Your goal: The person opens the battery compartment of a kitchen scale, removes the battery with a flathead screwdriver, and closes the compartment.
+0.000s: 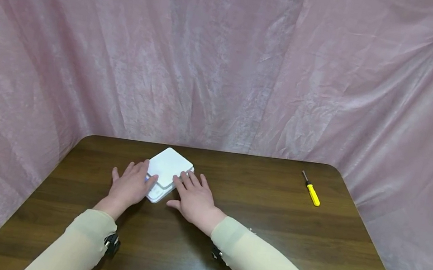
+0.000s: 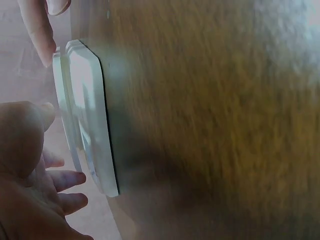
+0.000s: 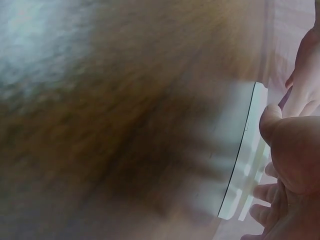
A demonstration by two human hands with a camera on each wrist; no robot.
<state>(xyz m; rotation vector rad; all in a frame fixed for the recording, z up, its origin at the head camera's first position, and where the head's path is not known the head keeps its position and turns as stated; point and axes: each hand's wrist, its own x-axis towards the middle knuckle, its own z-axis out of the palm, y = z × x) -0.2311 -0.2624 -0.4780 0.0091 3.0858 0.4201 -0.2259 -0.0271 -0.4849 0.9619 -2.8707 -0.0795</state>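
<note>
A white kitchen scale (image 1: 169, 167) with a square raised platform lies turned cornerwise on the table, left of the middle. My left hand (image 1: 130, 186) is at its left side, fingers spread and the thumb reaching over the near-left edge. On the opposite side my right hand (image 1: 196, 201) has its fingers extended, fingertips right at the platform's right edge and thumb apart from it. From the left wrist view, a gap shows between the platform and the thicker base (image 2: 92, 115). Neither hand curls round the scale.
A screwdriver (image 1: 313, 195) with a yellow handle lies at the back right of the brown wooden table (image 1: 258, 190). Behind the table's far edge hangs a pink curtain (image 1: 226, 63), which continues down both sides.
</note>
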